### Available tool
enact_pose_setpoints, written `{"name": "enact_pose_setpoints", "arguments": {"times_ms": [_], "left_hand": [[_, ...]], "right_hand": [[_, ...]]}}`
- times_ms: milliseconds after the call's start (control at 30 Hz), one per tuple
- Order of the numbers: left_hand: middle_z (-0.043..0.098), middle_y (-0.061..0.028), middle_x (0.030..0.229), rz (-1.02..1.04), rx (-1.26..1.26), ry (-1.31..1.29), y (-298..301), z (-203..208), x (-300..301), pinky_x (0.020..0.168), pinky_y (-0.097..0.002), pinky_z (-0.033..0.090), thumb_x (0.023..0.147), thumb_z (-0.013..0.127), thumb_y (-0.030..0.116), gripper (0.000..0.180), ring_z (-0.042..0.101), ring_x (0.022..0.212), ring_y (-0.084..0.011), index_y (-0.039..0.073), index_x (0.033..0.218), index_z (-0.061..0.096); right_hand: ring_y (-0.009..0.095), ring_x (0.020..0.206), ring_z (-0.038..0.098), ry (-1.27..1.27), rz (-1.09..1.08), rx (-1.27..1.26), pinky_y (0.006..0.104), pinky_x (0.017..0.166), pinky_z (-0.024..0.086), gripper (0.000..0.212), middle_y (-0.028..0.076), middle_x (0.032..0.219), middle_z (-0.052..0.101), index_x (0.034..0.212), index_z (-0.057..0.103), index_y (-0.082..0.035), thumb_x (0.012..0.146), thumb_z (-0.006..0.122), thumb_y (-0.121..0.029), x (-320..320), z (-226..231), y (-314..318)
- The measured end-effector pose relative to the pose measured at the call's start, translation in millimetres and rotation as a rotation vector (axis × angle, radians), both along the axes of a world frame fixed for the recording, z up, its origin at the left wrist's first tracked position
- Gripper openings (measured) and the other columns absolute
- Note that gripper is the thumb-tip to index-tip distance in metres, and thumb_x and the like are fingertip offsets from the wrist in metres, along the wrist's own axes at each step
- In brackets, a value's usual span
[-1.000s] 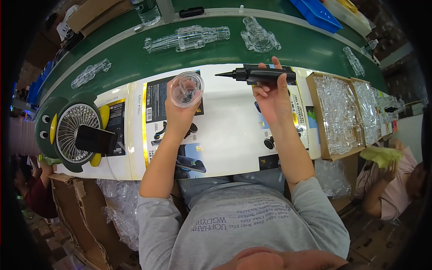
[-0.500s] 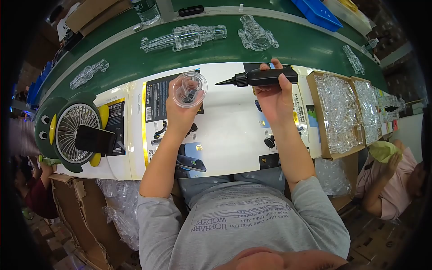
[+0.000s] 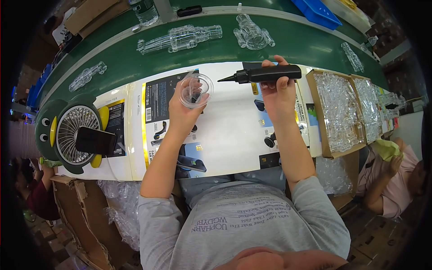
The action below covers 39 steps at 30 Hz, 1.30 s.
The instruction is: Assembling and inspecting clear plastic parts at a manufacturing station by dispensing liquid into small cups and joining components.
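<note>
In my left hand (image 3: 185,108) is a clear round plastic piece (image 3: 201,90), its circular rim tilted up and my fingers curled about its side. Something smaller and see-through shows inside the rim, too unclear to name. My right hand (image 3: 280,92) grips a black squeeze bottle (image 3: 275,73) lying nearly level. The bottle's thin pointed nozzle is aimed left at the clear piece, with a small gap between tip and rim. Both hands are above a white work surface (image 3: 229,135) with printed packaging sheets on it.
Clear plastic assemblies (image 3: 182,38) lie along the green belt (image 3: 121,58) beyond. Cardboard trays (image 3: 334,110) of clear parts stand at right. A penguin-shaped fan (image 3: 76,130) with a dark phone (image 3: 95,140) sits left. A co-worker's hand (image 3: 396,164) holds yellow-green material at far right.
The squeeze bottle has levelled out and shifted slightly right. The clear piece has moved a little right and turned in my left hand. The assemblies on the green belt have slid slightly left.
</note>
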State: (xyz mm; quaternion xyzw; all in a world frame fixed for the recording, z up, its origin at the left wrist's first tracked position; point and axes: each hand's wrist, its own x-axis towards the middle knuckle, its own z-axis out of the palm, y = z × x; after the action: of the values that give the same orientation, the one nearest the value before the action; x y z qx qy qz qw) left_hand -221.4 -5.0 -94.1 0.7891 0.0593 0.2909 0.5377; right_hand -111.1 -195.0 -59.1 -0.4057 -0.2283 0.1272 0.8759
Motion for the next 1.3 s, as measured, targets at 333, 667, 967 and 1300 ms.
{"name": "enact_pose_setpoints", "arguments": {"times_ms": [333,667,967,1300], "left_hand": [[0.057,-0.0073,0.104,-0.016,-0.121,0.016,2,1,-1,0.084,-0.0251,0.042,0.075,0.065,0.003,0.045,0.054,0.097,-0.0139,0.004,0.115,0.045],[0.059,-0.0087,0.096,0.115,0.057,-0.084,7,-1,1,0.080,-0.0268,0.045,0.072,0.070,0.009,0.044,0.057,0.089,-0.0166,0.002,0.111,0.049],[0.059,-0.0084,0.099,0.182,0.131,-0.130,7,1,-1,0.081,-0.0274,0.044,0.072,0.070,0.009,0.044,0.058,0.091,-0.0170,0.002,0.110,0.051],[0.060,-0.0092,0.100,0.135,0.099,-0.108,4,-7,3,0.079,-0.0275,0.046,0.070,0.070,0.008,0.045,0.059,0.091,-0.0183,0.003,0.112,0.053]], "right_hand": [[0.014,0.090,0.052,0.039,0.070,0.125,0.0298,0.085,0.044,0.053,0.008,0.118,0.050,0.115,0.044,-0.011,0.077,0.066,-0.041,4,-11,-4],[0.024,0.108,0.049,0.118,0.070,0.024,0.0348,0.091,0.041,0.048,0.017,0.120,0.047,0.119,0.042,-0.006,0.074,0.052,-0.022,-2,6,-2],[0.023,0.103,0.052,0.181,0.048,0.007,0.0312,0.088,0.044,0.046,0.017,0.115,0.052,0.119,0.042,-0.006,0.077,0.053,-0.021,-3,6,1],[0.014,0.081,0.059,0.064,-0.025,-0.092,0.0191,0.048,0.044,0.031,0.014,0.102,0.059,0.107,0.049,-0.008,0.078,0.055,-0.016,-12,3,4]]}}
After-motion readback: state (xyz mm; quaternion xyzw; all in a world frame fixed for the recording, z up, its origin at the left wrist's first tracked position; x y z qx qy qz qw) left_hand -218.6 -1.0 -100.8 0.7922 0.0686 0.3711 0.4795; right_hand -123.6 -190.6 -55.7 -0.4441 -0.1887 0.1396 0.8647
